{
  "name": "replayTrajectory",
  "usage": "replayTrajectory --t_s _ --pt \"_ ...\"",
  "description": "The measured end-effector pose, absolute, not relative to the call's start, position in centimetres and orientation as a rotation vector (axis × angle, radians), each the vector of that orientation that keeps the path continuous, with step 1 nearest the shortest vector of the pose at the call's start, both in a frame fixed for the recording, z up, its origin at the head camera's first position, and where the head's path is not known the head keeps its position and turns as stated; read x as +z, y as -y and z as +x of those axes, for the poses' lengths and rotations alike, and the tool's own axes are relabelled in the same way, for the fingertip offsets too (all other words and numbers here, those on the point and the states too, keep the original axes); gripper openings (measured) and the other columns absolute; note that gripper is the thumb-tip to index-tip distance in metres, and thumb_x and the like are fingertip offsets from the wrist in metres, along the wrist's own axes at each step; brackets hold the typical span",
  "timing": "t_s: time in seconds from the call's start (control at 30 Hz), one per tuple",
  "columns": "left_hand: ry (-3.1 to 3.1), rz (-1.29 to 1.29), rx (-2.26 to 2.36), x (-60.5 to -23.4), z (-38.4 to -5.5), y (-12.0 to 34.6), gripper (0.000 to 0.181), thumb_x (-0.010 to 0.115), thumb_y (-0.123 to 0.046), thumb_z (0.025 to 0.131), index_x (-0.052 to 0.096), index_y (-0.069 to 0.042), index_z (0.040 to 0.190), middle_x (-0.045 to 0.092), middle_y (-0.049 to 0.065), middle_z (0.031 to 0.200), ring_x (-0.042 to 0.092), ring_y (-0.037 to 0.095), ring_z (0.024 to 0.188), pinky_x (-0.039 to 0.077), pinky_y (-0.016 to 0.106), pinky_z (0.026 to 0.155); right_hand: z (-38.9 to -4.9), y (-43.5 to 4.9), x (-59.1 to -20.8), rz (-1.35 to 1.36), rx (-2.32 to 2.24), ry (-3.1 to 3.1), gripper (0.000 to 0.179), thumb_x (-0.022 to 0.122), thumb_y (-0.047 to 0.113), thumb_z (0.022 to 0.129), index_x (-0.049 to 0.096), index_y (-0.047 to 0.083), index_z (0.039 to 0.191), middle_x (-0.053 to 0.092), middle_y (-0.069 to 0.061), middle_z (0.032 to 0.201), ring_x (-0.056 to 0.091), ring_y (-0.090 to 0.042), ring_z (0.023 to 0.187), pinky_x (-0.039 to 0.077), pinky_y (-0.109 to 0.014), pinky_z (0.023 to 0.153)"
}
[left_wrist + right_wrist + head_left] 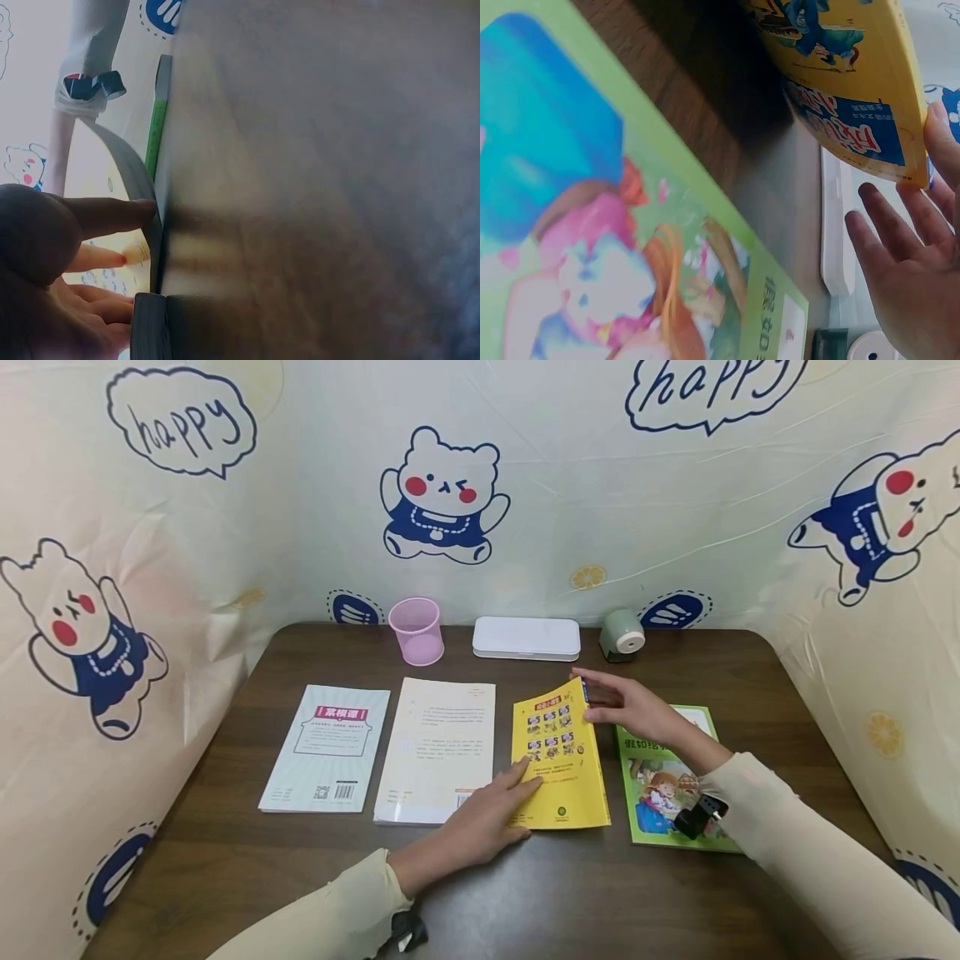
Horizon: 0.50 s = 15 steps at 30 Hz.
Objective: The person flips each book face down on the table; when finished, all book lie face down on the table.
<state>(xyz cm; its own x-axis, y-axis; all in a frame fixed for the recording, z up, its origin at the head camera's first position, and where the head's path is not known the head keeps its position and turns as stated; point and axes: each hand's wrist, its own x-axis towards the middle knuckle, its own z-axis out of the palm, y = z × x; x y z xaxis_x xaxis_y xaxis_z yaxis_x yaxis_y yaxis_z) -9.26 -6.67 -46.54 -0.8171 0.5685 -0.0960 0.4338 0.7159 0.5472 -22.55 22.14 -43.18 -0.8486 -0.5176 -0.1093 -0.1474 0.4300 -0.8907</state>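
Note:
A yellow book (558, 785) lies on the brown table, its right side and top right corner raised off the surface. My right hand (637, 706) pinches that corner between thumb and fingertips; the right wrist view shows the yellow book's illustrated underside (840, 75) and the right hand (915, 277) at its corner. Resting on the left part of the cover is my left hand (491, 814), with fingers extended. In the left wrist view, the thumb of the left hand (45, 240) lies against the book's edge. A green picture book (652, 797) lies beneath my right forearm.
Left of the yellow book lie a thick white book (435, 735) and a pale blue book (322, 777). Along the table's back edge stand a pink cup (417, 633), a white flat case (527, 639) and a green pencil sharpener (621, 635). A printed curtain (300, 527) surrounds the table.

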Motion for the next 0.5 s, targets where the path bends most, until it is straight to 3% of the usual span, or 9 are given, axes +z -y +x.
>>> replayTrajectory --t_s 0.17,0.5 --pt "-2.666 0.818 0.685 -46.6 -9.4 6.7 0.068 0.077 -0.022 0.094 0.048 -0.01 0.155 0.023 0.013 0.17 0.031 0.03 0.154 0.035 0.045 0.121 -22.4 -22.7 -43.4 -0.57 -1.249 -2.424 0.077 0.074 0.026 0.097 0.034 0.02 0.163 0.044 -0.012 0.161 0.044 -0.036 0.146 0.046 -0.051 0.11" --pt "-2.633 0.831 0.631 -46.4 -9.5 6.6 0.064 0.075 -0.023 0.096 0.05 -0.01 0.153 0.02 0.01 0.171 0.028 0.029 0.155 0.028 0.045 0.124 -22.5 -23.3 -44.0 -0.536 -0.928 -2.601 0.079 0.078 0.029 0.094 0.039 0.009 0.159 0.043 -0.021 0.159 0.037 -0.046 0.147 0.035 -0.065 0.115"
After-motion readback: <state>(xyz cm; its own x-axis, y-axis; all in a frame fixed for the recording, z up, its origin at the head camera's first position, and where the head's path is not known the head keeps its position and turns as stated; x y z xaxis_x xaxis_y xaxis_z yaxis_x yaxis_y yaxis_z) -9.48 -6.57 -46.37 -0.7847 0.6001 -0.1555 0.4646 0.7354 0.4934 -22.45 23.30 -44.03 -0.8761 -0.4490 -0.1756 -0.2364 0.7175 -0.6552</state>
